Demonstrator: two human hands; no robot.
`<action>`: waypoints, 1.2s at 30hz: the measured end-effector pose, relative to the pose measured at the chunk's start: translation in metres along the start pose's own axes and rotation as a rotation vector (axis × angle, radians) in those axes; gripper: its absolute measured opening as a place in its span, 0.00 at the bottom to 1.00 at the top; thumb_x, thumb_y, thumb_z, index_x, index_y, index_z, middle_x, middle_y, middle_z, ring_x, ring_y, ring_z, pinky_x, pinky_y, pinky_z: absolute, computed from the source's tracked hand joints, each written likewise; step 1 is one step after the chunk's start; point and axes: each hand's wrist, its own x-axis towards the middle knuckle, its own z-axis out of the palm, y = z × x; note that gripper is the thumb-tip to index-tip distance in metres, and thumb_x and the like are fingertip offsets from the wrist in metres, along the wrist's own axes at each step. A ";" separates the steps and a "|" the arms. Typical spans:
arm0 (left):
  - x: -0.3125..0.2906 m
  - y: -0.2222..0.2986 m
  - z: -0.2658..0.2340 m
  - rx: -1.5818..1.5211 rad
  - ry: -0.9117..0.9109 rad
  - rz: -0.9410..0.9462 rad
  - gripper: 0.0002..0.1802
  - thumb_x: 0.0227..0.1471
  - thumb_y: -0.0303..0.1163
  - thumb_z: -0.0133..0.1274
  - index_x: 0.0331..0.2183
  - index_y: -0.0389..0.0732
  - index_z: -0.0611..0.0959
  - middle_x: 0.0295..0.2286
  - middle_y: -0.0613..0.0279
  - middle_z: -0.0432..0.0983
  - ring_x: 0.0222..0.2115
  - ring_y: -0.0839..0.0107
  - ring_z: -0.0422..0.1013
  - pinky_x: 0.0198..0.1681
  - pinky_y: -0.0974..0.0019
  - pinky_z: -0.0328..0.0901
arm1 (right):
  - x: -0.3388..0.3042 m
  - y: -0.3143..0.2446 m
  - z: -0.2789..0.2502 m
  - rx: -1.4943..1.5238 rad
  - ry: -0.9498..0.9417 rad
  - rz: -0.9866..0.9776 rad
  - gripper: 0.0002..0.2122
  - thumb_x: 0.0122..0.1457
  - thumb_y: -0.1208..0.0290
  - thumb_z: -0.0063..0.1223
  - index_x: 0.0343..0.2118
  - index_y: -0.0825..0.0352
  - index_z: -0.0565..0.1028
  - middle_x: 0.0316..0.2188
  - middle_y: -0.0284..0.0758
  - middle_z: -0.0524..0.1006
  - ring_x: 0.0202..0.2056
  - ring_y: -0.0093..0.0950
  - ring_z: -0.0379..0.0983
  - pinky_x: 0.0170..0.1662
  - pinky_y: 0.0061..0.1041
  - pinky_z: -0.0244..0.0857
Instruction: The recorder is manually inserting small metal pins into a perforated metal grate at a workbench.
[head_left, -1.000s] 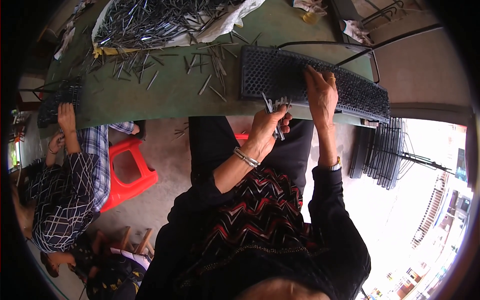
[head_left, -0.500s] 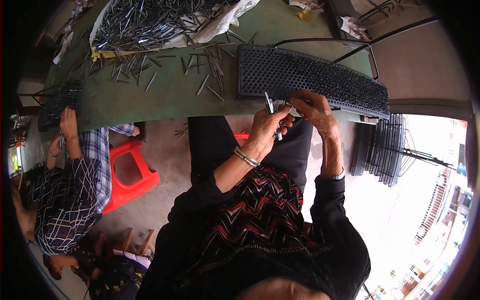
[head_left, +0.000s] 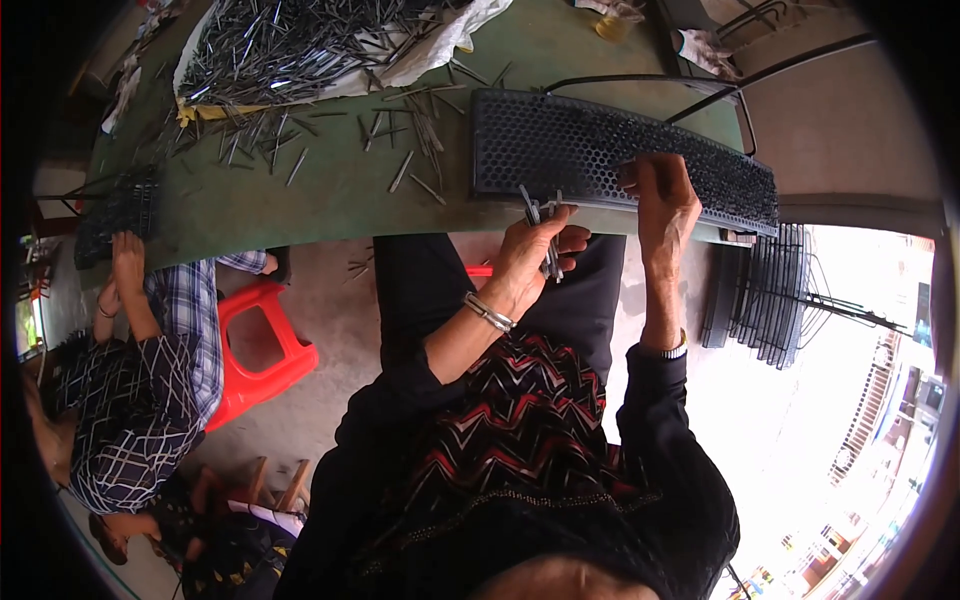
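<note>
My left hand [head_left: 530, 255] is closed around a small bunch of thin metal rods [head_left: 545, 215], just off the table's near edge. A long black rack [head_left: 560, 140] with rows of round holes lies along that edge; its right part looks filled with dark pieces, while open holes show on the left. Over the middle of the rack is my right hand [head_left: 665, 195], its thumb and fingers pinched together at the holes. What the pinch holds, if anything, is too small to make out.
A white sack [head_left: 400, 70] heaped with metal rods lies open on the green table [head_left: 330, 195], with loose rods [head_left: 403, 170] scattered beside it. At left a co-worker's hands [head_left: 127, 260] are at another rack. A red stool [head_left: 265, 350] and stacked black racks [head_left: 775, 295] stand below.
My right hand has moved from beside my left hand up and to the right, onto the rack's holes. My left hand keeps the rods and has barely moved.
</note>
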 end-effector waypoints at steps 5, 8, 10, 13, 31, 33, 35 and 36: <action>0.005 -0.008 0.002 -0.122 -0.023 0.001 0.13 0.57 0.35 0.49 0.41 0.36 0.75 0.31 0.53 0.78 0.30 0.68 0.75 0.30 0.67 0.70 | 0.012 0.022 0.002 -0.255 0.118 -0.189 0.03 0.58 0.76 0.48 0.31 0.69 0.73 0.21 0.33 0.76 0.24 0.19 0.74 0.31 0.18 0.67; 0.003 -0.010 0.000 -0.142 -0.041 0.007 0.14 0.57 0.34 0.49 0.41 0.36 0.74 0.31 0.53 0.77 0.30 0.68 0.75 0.32 0.66 0.71 | 0.014 0.031 0.002 -0.376 0.146 -0.288 0.03 0.57 0.77 0.48 0.31 0.68 0.73 0.21 0.34 0.76 0.23 0.19 0.73 0.28 0.18 0.66; 0.001 -0.009 -0.001 -0.134 -0.036 0.018 0.14 0.56 0.34 0.50 0.41 0.36 0.74 0.30 0.54 0.77 0.30 0.69 0.74 0.31 0.67 0.70 | 0.013 0.026 0.003 -0.414 0.116 -0.344 0.03 0.57 0.76 0.48 0.31 0.68 0.74 0.19 0.35 0.75 0.21 0.20 0.72 0.26 0.20 0.64; -0.002 -0.006 0.002 -0.102 -0.033 0.016 0.13 0.56 0.34 0.51 0.40 0.36 0.75 0.30 0.56 0.77 0.29 0.70 0.74 0.29 0.68 0.69 | 0.016 0.027 0.001 -0.512 0.095 -0.364 0.03 0.57 0.76 0.48 0.31 0.68 0.74 0.19 0.36 0.74 0.20 0.22 0.71 0.25 0.22 0.63; -0.006 0.000 0.008 -0.055 -0.067 0.014 0.10 0.51 0.34 0.56 0.35 0.41 0.78 0.28 0.56 0.80 0.21 0.80 0.69 0.19 0.79 0.58 | 0.006 0.028 0.005 -0.688 0.064 -0.390 0.09 0.56 0.66 0.54 0.37 0.61 0.79 0.32 0.34 0.73 0.30 0.30 0.73 0.31 0.28 0.66; -0.007 0.000 0.008 -0.053 -0.069 0.017 0.10 0.51 0.35 0.56 0.35 0.41 0.78 0.29 0.56 0.80 0.21 0.81 0.69 0.18 0.79 0.57 | -0.001 0.016 0.000 -0.562 0.051 -0.363 0.10 0.56 0.66 0.53 0.38 0.64 0.78 0.30 0.33 0.73 0.29 0.27 0.72 0.31 0.25 0.65; -0.008 0.000 0.008 -0.024 -0.107 0.006 0.10 0.51 0.35 0.56 0.35 0.41 0.78 0.29 0.56 0.80 0.21 0.81 0.69 0.18 0.78 0.56 | -0.007 0.003 -0.008 -0.245 -0.350 0.122 0.11 0.56 0.68 0.52 0.37 0.69 0.77 0.26 0.31 0.74 0.27 0.20 0.69 0.31 0.20 0.63; -0.009 0.000 0.009 -0.022 -0.110 0.004 0.10 0.51 0.35 0.56 0.35 0.41 0.78 0.29 0.56 0.80 0.21 0.81 0.69 0.18 0.78 0.56 | -0.010 0.003 -0.011 -0.171 -0.469 0.146 0.10 0.56 0.70 0.51 0.36 0.71 0.77 0.23 0.30 0.74 0.26 0.16 0.67 0.31 0.18 0.61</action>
